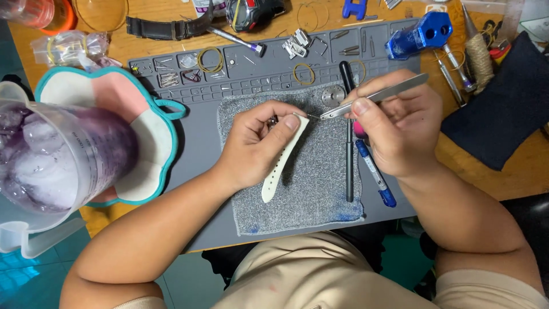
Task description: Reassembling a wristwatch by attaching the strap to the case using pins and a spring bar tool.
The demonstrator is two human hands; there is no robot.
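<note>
My left hand [260, 143] grips a cream-white watch strap [279, 169] near its top end, thumb pressed on it, over a grey cloth [309, 189]. A dark watch part peeks out behind the fingers. My right hand [394, 123] pinches steel tweezers [377, 95], whose tip touches the strap's top end beside my left thumb. Something pink shows under my right palm.
A black rod tool [349, 166] and a blue-capped pen tool [374, 174] lie on the cloth. The grey work mat [200, 154] carries rubber rings, pins and metal links. An iced purple drink [57, 154] stands at left on a flower-shaped coaster. A blue tool [420, 34] and a dark pouch [503, 109] sit at right.
</note>
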